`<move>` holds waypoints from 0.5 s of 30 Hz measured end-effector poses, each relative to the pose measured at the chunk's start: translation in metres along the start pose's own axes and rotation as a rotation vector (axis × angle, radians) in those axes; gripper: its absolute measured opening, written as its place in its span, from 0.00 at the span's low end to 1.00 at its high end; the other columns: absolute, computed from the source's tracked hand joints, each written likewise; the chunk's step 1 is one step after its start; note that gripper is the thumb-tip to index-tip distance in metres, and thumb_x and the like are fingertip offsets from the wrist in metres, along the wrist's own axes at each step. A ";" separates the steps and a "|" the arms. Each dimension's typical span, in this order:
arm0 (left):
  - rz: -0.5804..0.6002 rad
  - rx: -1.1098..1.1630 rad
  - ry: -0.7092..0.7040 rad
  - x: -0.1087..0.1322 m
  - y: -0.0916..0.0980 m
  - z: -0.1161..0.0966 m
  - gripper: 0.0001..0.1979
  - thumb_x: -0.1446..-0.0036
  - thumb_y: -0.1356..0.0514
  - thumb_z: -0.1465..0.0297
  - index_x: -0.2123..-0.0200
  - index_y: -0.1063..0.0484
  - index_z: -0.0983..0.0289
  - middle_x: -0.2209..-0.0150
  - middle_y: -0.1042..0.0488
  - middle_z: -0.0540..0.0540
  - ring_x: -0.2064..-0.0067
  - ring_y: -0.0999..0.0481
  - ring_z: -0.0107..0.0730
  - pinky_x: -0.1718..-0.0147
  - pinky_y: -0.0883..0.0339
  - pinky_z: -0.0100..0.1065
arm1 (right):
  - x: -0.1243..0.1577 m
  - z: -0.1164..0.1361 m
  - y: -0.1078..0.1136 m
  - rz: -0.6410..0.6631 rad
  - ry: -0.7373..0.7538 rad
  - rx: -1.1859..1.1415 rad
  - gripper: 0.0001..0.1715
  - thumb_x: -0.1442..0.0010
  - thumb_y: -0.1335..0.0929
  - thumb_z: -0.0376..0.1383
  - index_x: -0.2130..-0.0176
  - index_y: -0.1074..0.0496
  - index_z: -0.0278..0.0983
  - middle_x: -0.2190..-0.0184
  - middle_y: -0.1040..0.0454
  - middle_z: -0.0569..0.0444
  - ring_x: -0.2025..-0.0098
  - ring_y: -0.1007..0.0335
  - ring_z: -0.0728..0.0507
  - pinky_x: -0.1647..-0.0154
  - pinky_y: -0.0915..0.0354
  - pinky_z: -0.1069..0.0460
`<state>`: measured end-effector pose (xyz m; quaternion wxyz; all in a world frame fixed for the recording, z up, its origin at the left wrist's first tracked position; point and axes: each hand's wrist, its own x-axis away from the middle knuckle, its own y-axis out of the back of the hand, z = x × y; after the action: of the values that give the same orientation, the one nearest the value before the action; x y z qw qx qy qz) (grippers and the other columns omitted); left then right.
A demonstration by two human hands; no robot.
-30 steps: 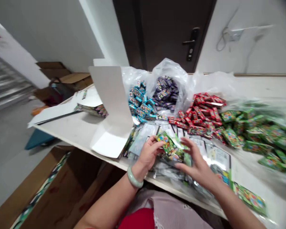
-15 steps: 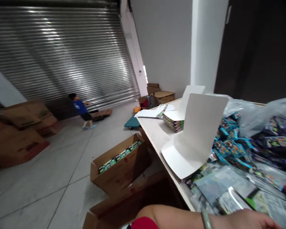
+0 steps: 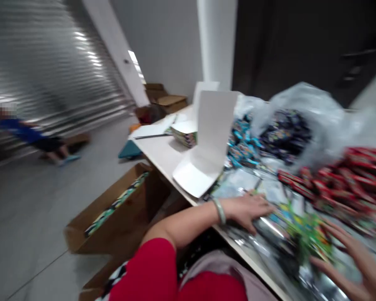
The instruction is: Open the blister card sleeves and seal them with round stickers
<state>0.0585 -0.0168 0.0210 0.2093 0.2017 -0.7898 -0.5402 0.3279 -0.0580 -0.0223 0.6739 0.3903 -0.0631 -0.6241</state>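
Observation:
The picture is smeared by head motion. My left hand (image 3: 249, 209), with a pale green bangle on the wrist, lies flat with fingers stretched over shiny clear plastic sleeves (image 3: 269, 230) at the table's front edge. My right hand (image 3: 354, 261) is at the lower right, fingers spread, touching the green packets (image 3: 303, 234) that lie between the two hands. Neither hand grips anything that I can make out.
A folded white card (image 3: 207, 150) stands on the white table (image 3: 163, 152). Behind are piles of blue packets (image 3: 242, 144), dark purple packets in a clear bag (image 3: 288, 129) and red packets (image 3: 347, 179). An open cardboard box (image 3: 113, 213) sits on the floor left. A person in blue (image 3: 34, 138) is by the roller shutter.
The view swung left toward the shutter and now swings back to the table. Both hands, which held a green packet a second ago, now lie spread over the sleeves and packets.

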 end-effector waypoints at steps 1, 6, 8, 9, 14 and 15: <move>-0.030 -0.008 0.010 0.001 0.003 0.002 0.46 0.53 0.34 0.58 0.36 0.47 0.70 0.42 0.37 0.69 0.37 0.43 0.58 0.38 0.54 0.56 | 0.010 0.002 0.017 0.047 -0.043 0.041 0.35 0.46 0.31 0.51 0.41 0.39 0.58 0.41 0.34 0.48 0.42 0.37 0.28 0.49 0.35 0.28; -0.277 0.084 0.079 0.007 0.017 0.021 0.56 0.60 0.31 0.49 0.34 0.54 0.65 0.38 0.44 0.69 0.36 0.45 0.54 0.38 0.48 0.52 | 0.003 0.029 0.050 0.024 -0.063 0.131 0.33 0.41 0.32 0.46 0.39 0.43 0.48 0.38 0.41 0.46 0.36 0.45 0.32 0.41 0.42 0.32; -0.303 0.080 0.086 0.009 0.019 0.023 0.56 0.60 0.30 0.49 0.34 0.53 0.64 0.39 0.43 0.68 0.37 0.44 0.54 0.39 0.46 0.51 | -0.008 0.036 0.055 0.059 0.012 0.144 0.35 0.41 0.31 0.43 0.38 0.44 0.46 0.36 0.44 0.46 0.35 0.47 0.34 0.39 0.44 0.34; -0.305 0.070 0.087 0.009 0.019 0.021 0.55 0.60 0.30 0.50 0.35 0.53 0.63 0.39 0.43 0.67 0.37 0.43 0.54 0.39 0.45 0.51 | -0.013 0.039 0.057 0.084 0.054 0.155 0.36 0.42 0.31 0.42 0.38 0.45 0.46 0.36 0.45 0.46 0.35 0.48 0.34 0.38 0.45 0.35; -0.334 0.013 0.120 0.012 0.019 0.013 0.51 0.58 0.29 0.58 0.36 0.51 0.63 0.41 0.41 0.65 0.39 0.40 0.53 0.40 0.42 0.52 | -0.024 0.043 0.061 0.151 0.156 0.277 0.37 0.42 0.31 0.39 0.37 0.46 0.44 0.36 0.46 0.46 0.36 0.49 0.35 0.37 0.46 0.36; -0.333 -0.004 0.123 0.013 0.018 0.013 0.51 0.58 0.29 0.59 0.36 0.51 0.63 0.41 0.41 0.66 0.40 0.40 0.53 0.41 0.42 0.52 | -0.025 0.042 0.060 0.155 0.160 0.303 0.36 0.42 0.31 0.39 0.38 0.46 0.43 0.36 0.45 0.45 0.37 0.49 0.35 0.38 0.46 0.35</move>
<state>0.0389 -0.0075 0.0350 0.1653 0.3620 -0.7301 -0.5555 0.3458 -0.0597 0.0528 0.6561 0.5298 -0.1326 -0.5208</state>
